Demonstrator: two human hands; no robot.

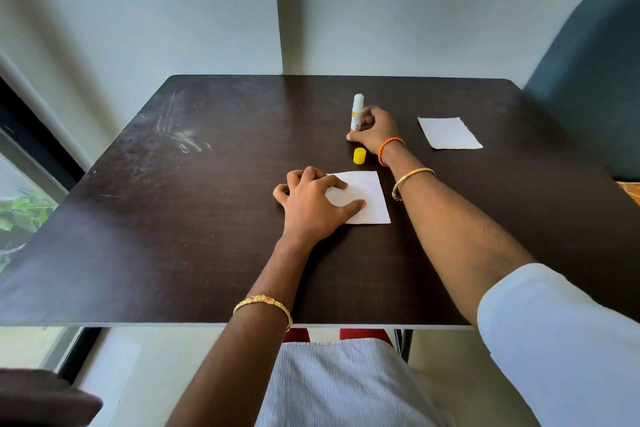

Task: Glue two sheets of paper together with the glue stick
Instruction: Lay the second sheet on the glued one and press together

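A white glue stick [357, 111] stands upright on the dark table [207, 225], uncapped, with my right hand [375, 130] closed around its lower part. Its yellow cap [359, 155] stands on the table just in front of that hand. My left hand [313, 204] lies with fingers spread on a small white sheet of paper [369, 196] near the table's middle, pressing down its left part. A second white sheet [449, 133] lies flat to the right of my right hand, untouched.
The table stands against a pale wall. A dark teal chair back [588, 62] rises at the right. A window with greenery [20, 211] is at the left. Pale scuff marks [180, 139] cross the table's left part.
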